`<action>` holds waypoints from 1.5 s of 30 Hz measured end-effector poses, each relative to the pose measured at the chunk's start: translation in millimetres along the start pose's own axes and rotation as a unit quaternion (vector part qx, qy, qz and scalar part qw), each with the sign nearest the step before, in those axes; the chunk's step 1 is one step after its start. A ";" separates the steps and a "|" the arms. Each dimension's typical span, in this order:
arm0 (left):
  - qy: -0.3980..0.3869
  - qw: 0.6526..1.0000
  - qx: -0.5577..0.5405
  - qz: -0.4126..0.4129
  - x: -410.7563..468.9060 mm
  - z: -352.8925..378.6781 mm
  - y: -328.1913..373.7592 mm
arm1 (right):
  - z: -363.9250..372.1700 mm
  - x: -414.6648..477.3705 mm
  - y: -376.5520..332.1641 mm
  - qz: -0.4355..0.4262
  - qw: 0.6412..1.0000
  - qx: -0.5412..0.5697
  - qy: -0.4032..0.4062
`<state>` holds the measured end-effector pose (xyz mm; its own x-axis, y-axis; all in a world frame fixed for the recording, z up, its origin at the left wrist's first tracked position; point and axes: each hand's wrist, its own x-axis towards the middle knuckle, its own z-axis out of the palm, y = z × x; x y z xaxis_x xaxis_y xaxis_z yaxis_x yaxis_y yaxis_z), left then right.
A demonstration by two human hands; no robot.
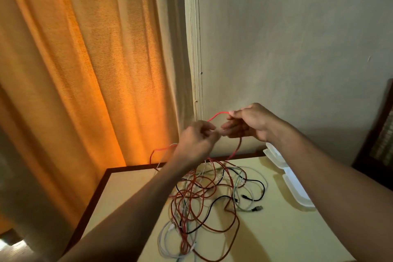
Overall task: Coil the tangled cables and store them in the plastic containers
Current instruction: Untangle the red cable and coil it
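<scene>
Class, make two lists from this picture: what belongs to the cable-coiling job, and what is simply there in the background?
Belongs to the job:
red cable, pinched by left hand and right hand
tangled cable pile
white plastic containers

Just there:
orange curtain
wall
dark furniture at right edge
</scene>
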<state>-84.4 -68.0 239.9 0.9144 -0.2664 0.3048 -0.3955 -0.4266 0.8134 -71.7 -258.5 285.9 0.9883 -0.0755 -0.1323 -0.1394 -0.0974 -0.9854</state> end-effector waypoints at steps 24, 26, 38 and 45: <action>-0.090 0.993 -0.070 0.002 -27.3 39.1 -3.9 | 16.5 -15.2 -21.3 0.012 0.989 0.149 0.002; -0.095 0.994 -0.041 0.024 -29.8 38.7 -4.2 | 17.5 -19.6 -22.9 0.001 0.987 0.159 -0.002; -0.118 0.873 -0.473 -0.005 -38.3 -14.7 23.8 | 3.8 -14.5 49.8 -0.362 0.888 -0.280 0.034; -0.134 0.851 -0.508 -0.019 -38.4 -29.6 29.4 | 35.2 -20.3 77.8 -0.268 0.955 -0.114 -0.055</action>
<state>-128.6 -44.7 266.8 0.8184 -0.5143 0.2563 0.0367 0.4920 0.8698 -100.4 -229.6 208.2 0.9200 0.1499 0.3620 0.3914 -0.3072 -0.8674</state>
